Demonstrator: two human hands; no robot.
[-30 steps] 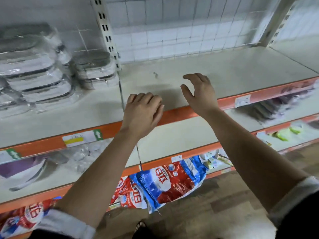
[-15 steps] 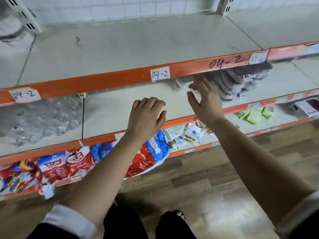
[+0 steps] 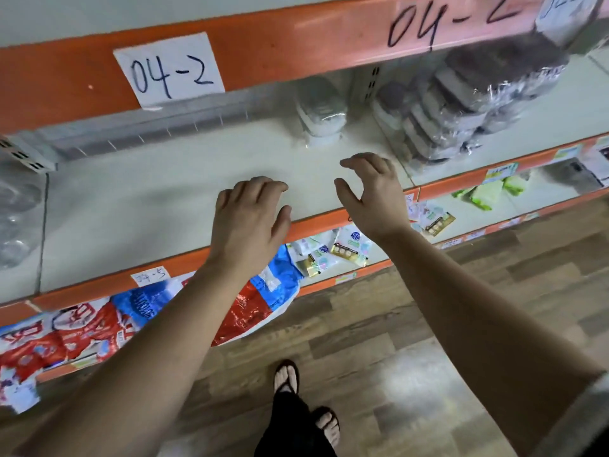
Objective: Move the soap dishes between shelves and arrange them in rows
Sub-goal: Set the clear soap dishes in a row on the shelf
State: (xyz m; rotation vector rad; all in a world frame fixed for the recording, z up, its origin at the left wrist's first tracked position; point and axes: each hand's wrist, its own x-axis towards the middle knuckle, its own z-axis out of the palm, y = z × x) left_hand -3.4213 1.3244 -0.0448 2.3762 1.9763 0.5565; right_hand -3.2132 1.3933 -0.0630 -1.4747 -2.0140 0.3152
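Our left hand [image 3: 250, 216] and right hand [image 3: 375, 196] hover empty, fingers loosely curved, above the front of the middle shelf [image 3: 164, 192]. The nearest soap dishes [image 3: 321, 110], a short film-wrapped stack, stand at the shelf's back beyond the right hand; further wrapped stacks [image 3: 461, 107] lie to its right. We judge them light, rigid and film-slick: clasp the stack by opposite sides.

Soap dishes [image 3: 461, 103] wrapped in crinkled, glossy clear plastic film; a smooth, matt pale shelf [image 3: 164, 192]; a satin orange painted edge strip [image 3: 296, 51] bearing a matt white paper label [image 3: 168, 69]; shiny printed plastic bags [image 3: 250, 311]; wood-grain floor [image 3: 379, 341] with a dull sheen.
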